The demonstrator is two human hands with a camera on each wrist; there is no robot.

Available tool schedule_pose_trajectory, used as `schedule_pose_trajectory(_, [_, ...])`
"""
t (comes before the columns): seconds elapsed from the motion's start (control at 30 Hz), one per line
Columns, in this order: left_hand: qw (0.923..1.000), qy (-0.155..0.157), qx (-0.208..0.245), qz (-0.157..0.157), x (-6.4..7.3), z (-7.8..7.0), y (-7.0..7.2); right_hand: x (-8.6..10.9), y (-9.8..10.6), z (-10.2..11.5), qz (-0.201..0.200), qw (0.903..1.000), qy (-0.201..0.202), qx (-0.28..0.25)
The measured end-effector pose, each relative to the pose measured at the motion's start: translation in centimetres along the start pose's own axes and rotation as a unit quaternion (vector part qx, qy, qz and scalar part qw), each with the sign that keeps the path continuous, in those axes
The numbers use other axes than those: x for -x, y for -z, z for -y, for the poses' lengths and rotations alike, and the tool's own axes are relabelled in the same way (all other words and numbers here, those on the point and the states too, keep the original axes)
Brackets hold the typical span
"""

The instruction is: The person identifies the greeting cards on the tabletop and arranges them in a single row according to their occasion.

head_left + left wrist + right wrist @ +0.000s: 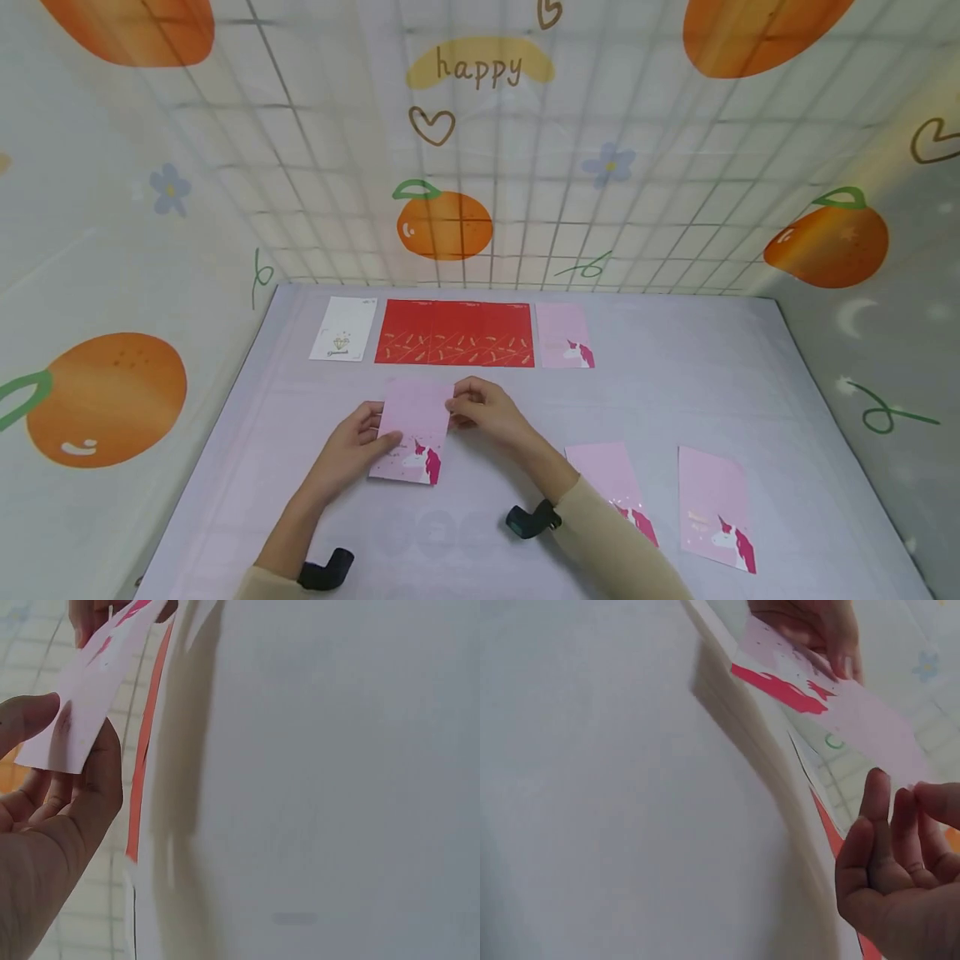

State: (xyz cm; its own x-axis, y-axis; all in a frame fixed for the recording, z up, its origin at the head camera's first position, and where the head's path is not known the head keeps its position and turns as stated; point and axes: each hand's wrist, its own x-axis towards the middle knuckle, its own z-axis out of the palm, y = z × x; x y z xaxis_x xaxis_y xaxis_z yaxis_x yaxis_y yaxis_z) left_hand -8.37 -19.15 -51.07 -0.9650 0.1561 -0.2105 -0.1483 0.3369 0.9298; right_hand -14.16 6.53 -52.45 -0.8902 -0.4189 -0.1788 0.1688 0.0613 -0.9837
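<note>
Both hands hold one pink unicorn card [412, 417] raised over the table, its printed side toward me. My left hand [352, 446] grips the left edge, thumb on the front and fingers behind. At the upper right edge, my right hand [487, 412] pinches the card between thumb and forefinger. The left wrist view shows the card [82, 705] between the thumb and fingers of the left hand [67, 817]. In the right wrist view the card [862, 724] slants up from the right hand's fingertips [922, 789].
Along the back of the table [630, 400] lie a white card [343, 329], several red cards [455, 333] side by side, and another pink card [562, 325]. Two more pink cards lie at the right, one [603, 471] partly under the right forearm, the other [716, 500] farther right.
</note>
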Motion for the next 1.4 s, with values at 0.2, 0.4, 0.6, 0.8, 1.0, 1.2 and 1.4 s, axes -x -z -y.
schedule_pose_trajectory(0.2, [0.9994, -0.008, 0.023, 0.025, -0.3, -0.3, -1.5, 1.6, 1.7, 0.6, -0.019, 0.9998, -0.005, -0.006])
schedule_pose_trajectory(0.4, [0.9977, -0.018, 0.048, 0.044, -0.2, -0.9, -2.5, 2.9, 3.0, 0.4, -0.045, 0.9988, -0.004, -0.018])
schedule_pose_trajectory(0.6, [0.9964, -0.024, 0.067, 0.047, 0.0, -1.2, -3.0, 3.8, 3.9, 0.9, -0.054, 0.9975, 0.011, -0.044])
schedule_pose_trajectory(0.8, [0.9956, -0.023, 0.071, 0.056, 0.0, -1.4, -3.0, 4.2, 4.5, 1.4, -0.060, 0.9971, 0.004, -0.046])
schedule_pose_trajectory(1.0, [0.9945, -0.023, 0.078, 0.067, 0.0, -1.5, -3.1, 4.3, 5.1, 1.4, -0.072, 0.9966, 0.000, -0.040])
schedule_pose_trajectory(1.2, [0.9929, -0.010, 0.078, 0.090, -0.1, -1.3, -3.3, 4.3, 5.5, 1.4, -0.082, 0.9961, -0.002, -0.033])
schedule_pose_trajectory(1.4, [0.9896, -0.010, 0.088, 0.113, -0.1, -1.3, -3.5, 4.3, 5.8, 1.3, -0.084, 0.9959, -0.004, -0.033])
